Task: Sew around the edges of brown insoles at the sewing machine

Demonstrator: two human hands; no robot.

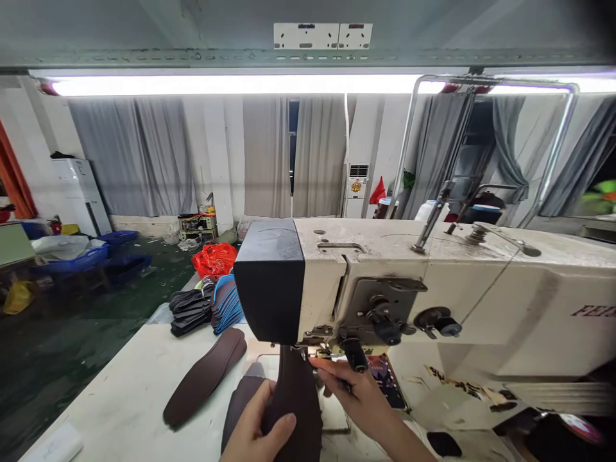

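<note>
A dark brown insole-shaped piece (294,398) lies under the needle area of a sewing machine (366,308), its narrow upper end beneath the machine head. My left hand (260,427) grips it, with the thumb on top and the fingers at its left edge. Another brown piece (235,410) lies beneath that hand. Close to the needle, my right hand (353,391) is closed, its index fingertip by the piece's right edge. Something dark shows between its fingers, too hidden to name. To the left lies a loose brown insole (205,378).
Behind it on the white table (120,385) sit a stack of blue-edged pieces (226,305), a bundle of black pieces (191,308) and a red plastic bag (215,258). A white object (58,443) lies at the front left. The machine head blocks the right side.
</note>
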